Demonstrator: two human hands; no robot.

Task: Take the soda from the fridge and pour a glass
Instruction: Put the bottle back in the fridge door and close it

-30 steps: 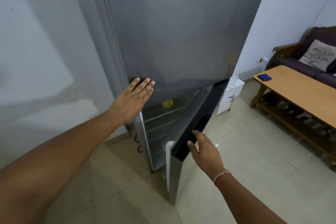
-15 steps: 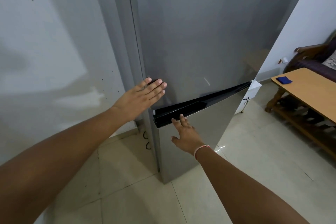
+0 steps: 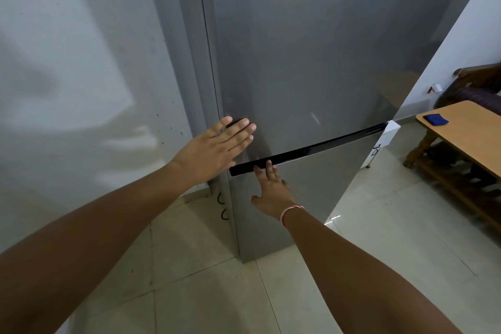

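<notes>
A tall grey fridge (image 3: pixel 311 62) fills the middle of the head view, with both doors closed. My left hand (image 3: pixel 214 149) lies flat with straight fingers on the lower left corner of the upper door. My right hand (image 3: pixel 269 190) presses with straight fingers against the lower door (image 3: pixel 311 198), its fingertips at the black handle strip (image 3: pixel 325 148) between the doors. No soda or glass is in view.
A grey wall (image 3: pixel 81 89) stands left of the fridge. At the right are a wooden table (image 3: pixel 471 127) with a blue cloth (image 3: pixel 436 119) on it, a dark sofa (image 3: pixel 474 92) behind it, and a white box (image 3: pixel 385 144) beside the fridge. Pale tiled floor (image 3: pixel 379 252) lies below.
The lower fridge door swung from open to closed under my right hand. My left hand stayed flat on the upper door. The view shifted slightly left.
</notes>
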